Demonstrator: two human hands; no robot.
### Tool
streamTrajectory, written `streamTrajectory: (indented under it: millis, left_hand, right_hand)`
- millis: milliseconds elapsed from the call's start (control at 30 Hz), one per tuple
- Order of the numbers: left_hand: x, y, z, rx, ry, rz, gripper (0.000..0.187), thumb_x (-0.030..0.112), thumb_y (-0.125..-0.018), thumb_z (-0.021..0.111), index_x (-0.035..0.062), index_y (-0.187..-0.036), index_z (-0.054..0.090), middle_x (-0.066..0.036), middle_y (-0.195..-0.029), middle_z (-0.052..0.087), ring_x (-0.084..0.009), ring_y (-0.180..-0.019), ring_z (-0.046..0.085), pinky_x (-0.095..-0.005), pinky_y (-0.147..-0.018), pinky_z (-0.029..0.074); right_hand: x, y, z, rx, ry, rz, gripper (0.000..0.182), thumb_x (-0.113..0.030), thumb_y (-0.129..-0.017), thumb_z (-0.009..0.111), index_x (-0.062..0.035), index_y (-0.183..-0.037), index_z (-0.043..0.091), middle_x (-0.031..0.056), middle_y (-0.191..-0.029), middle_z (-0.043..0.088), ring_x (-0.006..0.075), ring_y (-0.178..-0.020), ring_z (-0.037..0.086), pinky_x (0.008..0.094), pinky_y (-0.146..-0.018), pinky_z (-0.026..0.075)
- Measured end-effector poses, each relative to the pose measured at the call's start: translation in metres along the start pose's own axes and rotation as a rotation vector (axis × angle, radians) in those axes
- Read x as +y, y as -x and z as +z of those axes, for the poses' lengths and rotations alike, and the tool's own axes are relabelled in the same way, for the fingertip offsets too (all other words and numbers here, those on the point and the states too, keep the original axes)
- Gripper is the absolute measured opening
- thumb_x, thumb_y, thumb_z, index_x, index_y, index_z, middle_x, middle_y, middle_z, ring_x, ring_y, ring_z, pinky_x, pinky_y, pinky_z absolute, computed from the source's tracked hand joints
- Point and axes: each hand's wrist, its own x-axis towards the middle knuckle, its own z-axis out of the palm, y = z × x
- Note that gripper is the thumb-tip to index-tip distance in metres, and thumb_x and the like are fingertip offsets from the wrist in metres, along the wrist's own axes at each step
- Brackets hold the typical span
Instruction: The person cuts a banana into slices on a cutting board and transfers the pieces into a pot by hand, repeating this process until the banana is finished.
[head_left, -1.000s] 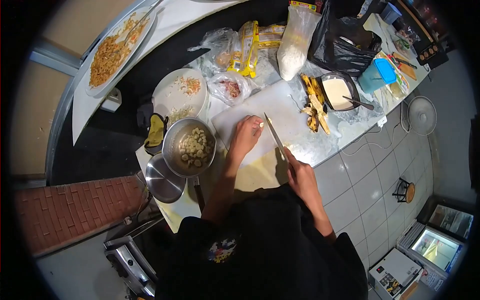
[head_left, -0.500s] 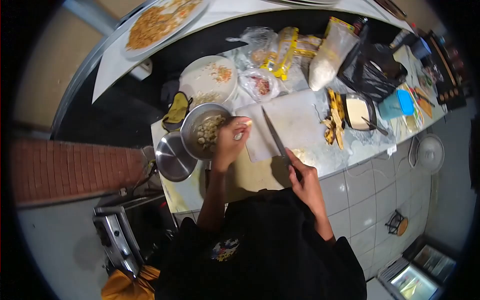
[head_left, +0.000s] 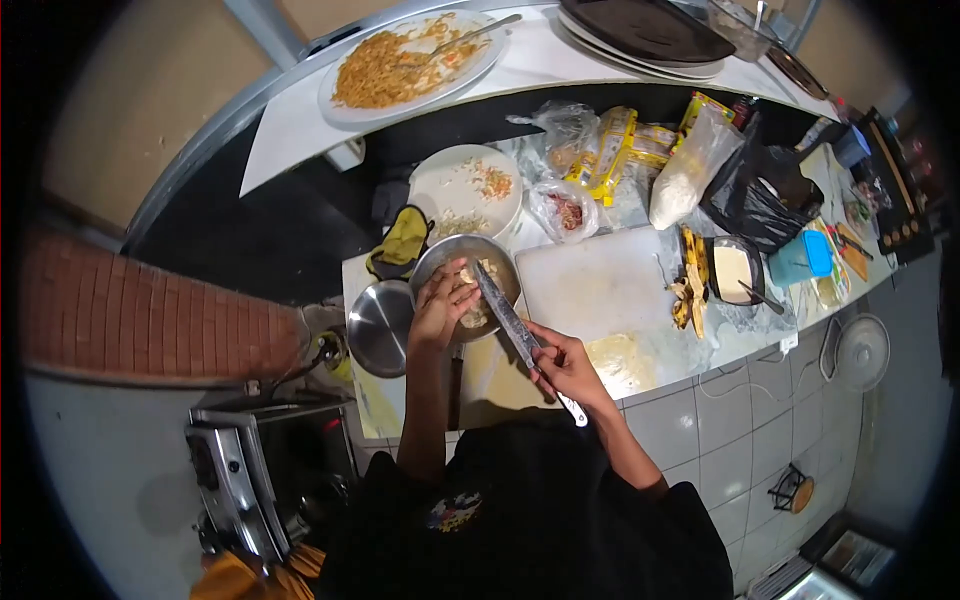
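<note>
My left hand (head_left: 441,306) is over the left side of a metal bowl (head_left: 508,262), its fingers bent around something pale too small to make out. Pale chunks (head_left: 474,316) lie in the bowl. My right hand (head_left: 572,368) grips a long knife (head_left: 508,318); its blade points up and left over the bowl, the tip near my left fingertips. The end of the white handle shows below my right hand. Right of the bowl lies a white cutting board (head_left: 598,285).
Behind the bowl stands a round white container (head_left: 466,180). Banana peels (head_left: 692,285), a dish of creamy batter (head_left: 733,272), a blue-lidded tub (head_left: 803,258) and a black bag (head_left: 765,190) stand right. A noodle plate (head_left: 415,65) sits on the upper shelf. A metal lid (head_left: 378,328) lies left.
My right hand has brought the knife left, from over the cutting board to over the bowl. My left hand has moved lower over the bowl. The whole view has shifted.
</note>
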Motion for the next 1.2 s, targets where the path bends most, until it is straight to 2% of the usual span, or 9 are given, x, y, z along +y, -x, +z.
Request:
streamTrajectory:
  millis: [267, 333, 533, 600, 667, 733, 900, 1100, 1200]
  left_hand:
    - [0.012, -0.017, -0.023, -0.17, -0.901, 0.257, 0.038, 0.025, -0.102, 0.057, -0.0025, -0.127, 0.059, -0.013, -0.113, 0.069, -0.0196, -0.106, 0.066, -0.0332, -0.089, 0.054]
    - [0.03, -0.008, 0.005, -0.203, -0.827, 0.235, 0.033, 0.021, -0.1, 0.06, -0.0037, -0.121, 0.062, -0.015, -0.107, 0.071, -0.0215, -0.1, 0.069, -0.032, -0.09, 0.053]
    - [0.008, -0.01, 0.051, -0.357, -0.596, 0.249, 0.03, 0.011, -0.095, 0.065, -0.0035, -0.121, 0.061, -0.011, -0.107, 0.068, -0.0147, -0.099, 0.065, -0.0276, -0.09, 0.051]
    - [-0.005, -0.004, 0.074, -0.42, -0.522, 0.201, 0.029, 0.008, -0.094, 0.066, -0.0031, -0.121, 0.061, -0.009, -0.106, 0.067, -0.0139, -0.098, 0.064, -0.0268, -0.089, 0.051]
    - [-0.015, 0.007, 0.101, -0.544, -0.523, 0.122, 0.029, 0.008, -0.093, 0.067, -0.0012, -0.12, 0.062, -0.009, -0.107, 0.067, -0.0127, -0.099, 0.063, -0.0271, -0.087, 0.052]
    - [-0.029, 0.011, 0.128, -0.601, -0.547, 0.103, 0.028, 0.008, -0.093, 0.067, 0.0003, -0.12, 0.063, -0.009, -0.107, 0.067, -0.0129, -0.099, 0.064, -0.0272, -0.086, 0.052]
    - [-0.078, -0.001, 0.198, -0.778, -0.642, 0.171, 0.035, 0.008, -0.088, 0.071, 0.0041, -0.122, 0.062, -0.013, -0.114, 0.065, -0.0214, -0.108, 0.063, -0.0338, -0.091, 0.051]
    - [-0.137, -0.048, 0.269, -0.808, -1.098, 0.701, 0.083, 0.018, -0.072, 0.084, 0.0057, -0.141, 0.039, -0.023, -0.127, 0.053, -0.0415, -0.123, 0.048, -0.0469, -0.104, 0.04]
    - [-0.153, -0.057, 0.288, -0.773, -1.144, 0.548, 0.085, 0.017, -0.072, 0.084, 0.0035, -0.142, 0.038, -0.024, -0.126, 0.053, -0.0419, -0.12, 0.049, -0.0468, -0.102, 0.041]
  right_hand:
    - [0.0, 0.037, 0.016, 0.431, 0.227, -0.082, 0.052, 0.004, -0.093, 0.049, -0.0026, -0.144, 0.048, 0.0098, -0.073, 0.065, 0.0123, -0.052, 0.056, 0.0262, -0.053, 0.046]
    - [0.007, 0.049, 0.012, 0.618, 0.445, -0.21, 0.048, -0.002, -0.096, 0.052, -0.008, -0.144, 0.05, -0.0025, -0.067, 0.054, 0.0042, -0.054, 0.044, 0.0233, -0.051, 0.038]
    - [-0.003, 0.092, 0.015, 0.931, 0.598, -0.065, 0.056, 0.0, -0.09, 0.058, -0.0128, -0.144, 0.052, 0.0021, -0.058, 0.038, 0.0069, -0.054, 0.035, 0.0275, -0.05, 0.033]
    - [-0.002, 0.102, 0.014, 0.977, 0.532, 0.061, 0.057, 0.002, -0.085, 0.058, -0.0095, -0.141, 0.053, 0.03, -0.116, 0.062, 0.0418, -0.1, 0.066, 0.0392, -0.079, 0.054]
    - [0.013, 0.109, 0.01, 1.013, 0.52, 0.034, 0.059, 0.002, -0.084, 0.058, -0.0098, -0.141, 0.052, 0.0291, -0.117, 0.063, 0.0412, -0.1, 0.067, 0.039, -0.079, 0.055]
    - [0.031, 0.114, 0.003, 1.103, 0.538, -0.125, 0.061, 0.001, -0.087, 0.059, -0.0126, -0.146, 0.049, 0.0018, -0.063, 0.046, 0.0081, -0.055, 0.034, 0.0273, -0.051, 0.034]
    - [0.031, 0.14, -0.02, 1.204, 0.511, -0.098, 0.059, 0.001, -0.088, 0.059, -0.0107, -0.145, 0.05, 0.0022, -0.067, 0.053, 0.0069, -0.055, 0.036, 0.0267, -0.051, 0.035]
    - [0.024, 0.174, -0.072, 1.23, 0.507, -0.112, 0.055, 0.0, -0.089, 0.059, -0.0094, -0.142, 0.053, 0.0017, -0.067, 0.056, 0.0058, -0.056, 0.038, 0.0263, -0.051, 0.035]
    - [0.027, 0.189, -0.108, 1.192, 0.53, -0.133, 0.053, 0.0, -0.09, 0.058, -0.0091, -0.141, 0.054, 0.0017, -0.067, 0.056, 0.0065, -0.057, 0.04, 0.0261, -0.053, 0.037]
